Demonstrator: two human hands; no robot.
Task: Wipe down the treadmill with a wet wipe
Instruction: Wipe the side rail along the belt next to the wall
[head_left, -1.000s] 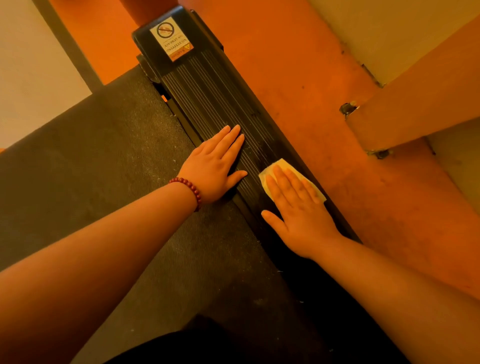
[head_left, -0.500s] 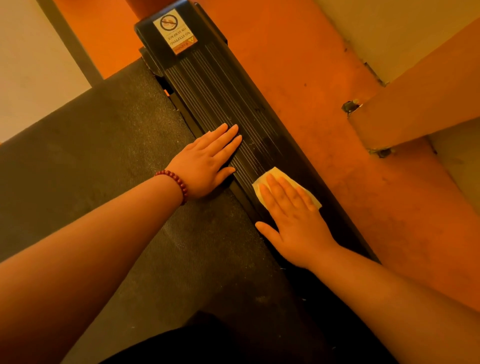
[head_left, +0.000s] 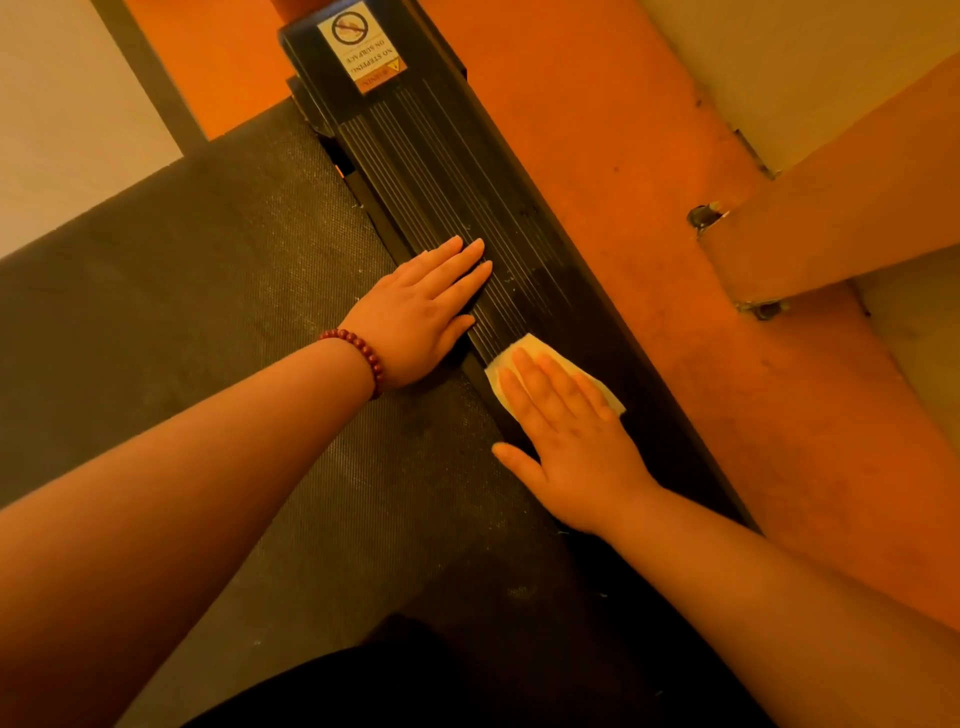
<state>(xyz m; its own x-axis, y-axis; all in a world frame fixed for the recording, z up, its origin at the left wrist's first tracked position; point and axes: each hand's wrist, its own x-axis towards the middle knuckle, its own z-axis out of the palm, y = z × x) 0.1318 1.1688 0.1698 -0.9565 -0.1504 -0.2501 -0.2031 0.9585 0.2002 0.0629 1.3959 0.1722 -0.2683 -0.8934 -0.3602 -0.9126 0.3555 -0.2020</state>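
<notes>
**Wiping down the gym:** A person leans over the black, ribbed treadmill side rail (head_left: 467, 197) with both hands flat on the machine under warm orange light. The right hand (head_left: 576, 447) presses a pale, folded wet wipe (head_left: 525, 343) onto the rail's top face. Its fingers are straight and held together, and the thumb is spread toward the rail's inner edge. The wipe lies under those fingers, with its far corner and outer edge showing past the fingertips.

The left hand (head_left: 421, 317) rests open and palm down a little farther along the rail, holding nothing. Its palm lies over the rail's inner edge and its fingertips are on the ribs. A bracelet (head_left: 358, 353) of dark red beads circles that wrist. The two hands are near each other but do not touch.

The dark, textured treadmill belt (head_left: 208, 312) runs along the rail's inner side, flecked with pale lint. At the rail's far end, a warning sticker (head_left: 366, 47) with a crossed-out circle reads "No stepping on surface", upside down to the camera. The orange floor (head_left: 649, 260) lies along the rail's outer side. Beyond the floor a pale beam (head_left: 831, 208) crosses at an angle, with a metal fitting (head_left: 704, 215) at its corner.
</notes>
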